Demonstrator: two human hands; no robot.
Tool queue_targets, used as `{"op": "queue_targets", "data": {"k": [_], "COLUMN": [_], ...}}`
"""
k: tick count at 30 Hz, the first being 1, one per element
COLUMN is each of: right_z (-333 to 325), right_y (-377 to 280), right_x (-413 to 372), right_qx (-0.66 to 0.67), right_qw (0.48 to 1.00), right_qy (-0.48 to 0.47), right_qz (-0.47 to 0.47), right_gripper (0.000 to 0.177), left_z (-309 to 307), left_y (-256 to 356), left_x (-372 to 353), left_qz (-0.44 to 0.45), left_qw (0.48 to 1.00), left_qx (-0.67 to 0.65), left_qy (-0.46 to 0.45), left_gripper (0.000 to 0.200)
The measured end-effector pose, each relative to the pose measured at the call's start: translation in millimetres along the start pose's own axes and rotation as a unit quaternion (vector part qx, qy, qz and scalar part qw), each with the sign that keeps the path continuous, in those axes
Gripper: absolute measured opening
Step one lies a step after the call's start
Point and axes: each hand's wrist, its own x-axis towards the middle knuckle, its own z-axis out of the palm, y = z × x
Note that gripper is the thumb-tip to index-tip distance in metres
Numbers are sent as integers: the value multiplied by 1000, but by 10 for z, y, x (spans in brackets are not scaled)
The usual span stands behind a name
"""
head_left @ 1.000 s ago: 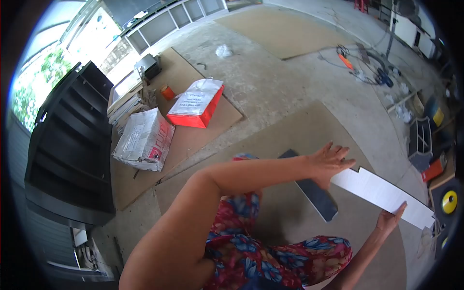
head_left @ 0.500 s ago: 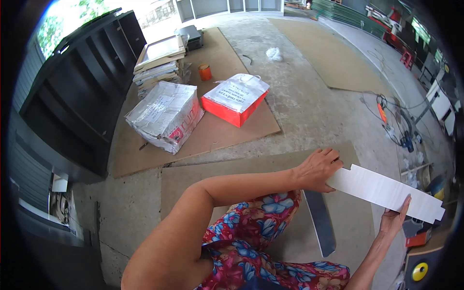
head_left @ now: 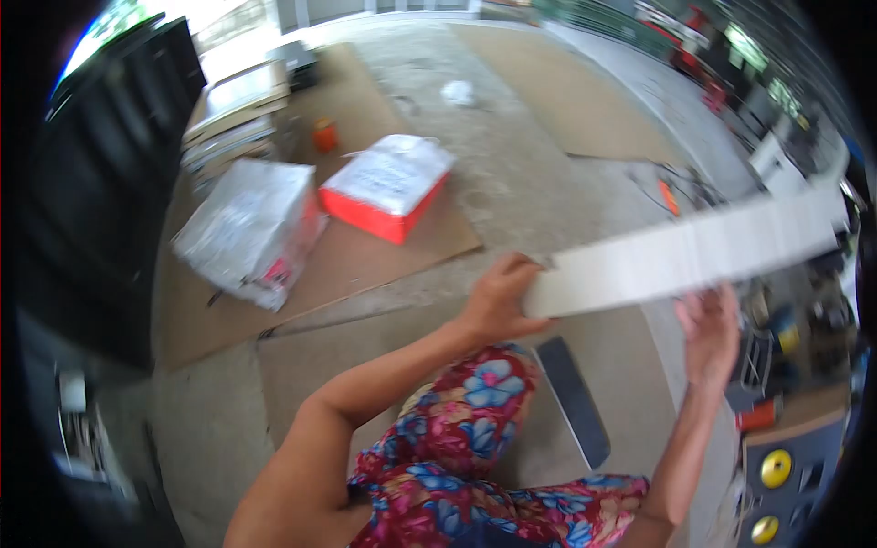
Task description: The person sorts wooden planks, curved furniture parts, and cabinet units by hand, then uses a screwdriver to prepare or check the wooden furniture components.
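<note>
"Swung round, hasn't it? That long, flat white board [head_left: 685, 256] sloped toward the near right half a second ago; now its right end points far right."

"Who has it?"

"The bare left hand [head_left: 502, 297] is closed round its left end, holding it above the floor."

"And the other?"

"The bare right hand [head_left: 711, 329] has its fingers at the near edge, but with that blur I can't tell whether it grips."

"What's below?"

"One narrow dark-grey strip [head_left: 574, 402] on a flat brown sheet [head_left: 630, 374], just right of the knee in red-and-blue floral cloth [head_left: 489, 388] (quite a loud print)."

"Far left?"

"That red-sided, white-topped bag [head_left: 393, 173], right of the scuffed white carton [head_left: 251, 224]."
</note>
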Motion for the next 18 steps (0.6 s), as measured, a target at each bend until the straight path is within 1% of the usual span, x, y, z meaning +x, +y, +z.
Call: {"op": "queue_targets", "data": {"k": [2,3,5,6,8,11,12,13,14,15,17,18], "right_z": [380,344,287,190,138,39,35,38,16,-19,-116,-154], "right_y": [-137,-117,-125,-105,-102,-51,-54,-49,-45,-45,-47,-67], "right_x": [-105,-123,-221,-258,-350,-477,-510,-528,-550,-565,-618,-688], "right_qx": [-79,-90,-113,-127,-165,-160,-152,-144,-136,-157,-201,-173], "right_qw": [996,994,987,981,970,968,972,976,980,981,977,984], "right_qy": [-31,-47,-65,-81,-98,-116,-99,-82,-66,-62,-61,-20], "right_qz": [14,30,89,121,150,154,147,139,131,99,41,42], "right_gripper": [75,76,69,67,69,66,67,67,68,69,71,70], "left_z": [46,83,199,306,446,674,790,894,991,1088,1281,1372], "left_y": [22,17,56,112,272,513,526,564,619,684,847,934], "left_x": [85,133,211,252,327,406,420,445,459,460,432,421], "left_qz": [-4,-7,-11,-18,-32,-53,-35,-35,-37,-40,-75,-93], "left_qw": [1000,1000,999,999,997,984,979,967,954,938,892,865], "left_qx": [-7,-12,-33,-46,-70,-152,-178,-214,-246,-277,-350,-383], "left_qy": [11,8,11,-1,-23,-77,-93,-131,-168,-207,-278,-310], "left_gripper": [52,52,51,50,48,45,42,42,41,41,39,38]}}
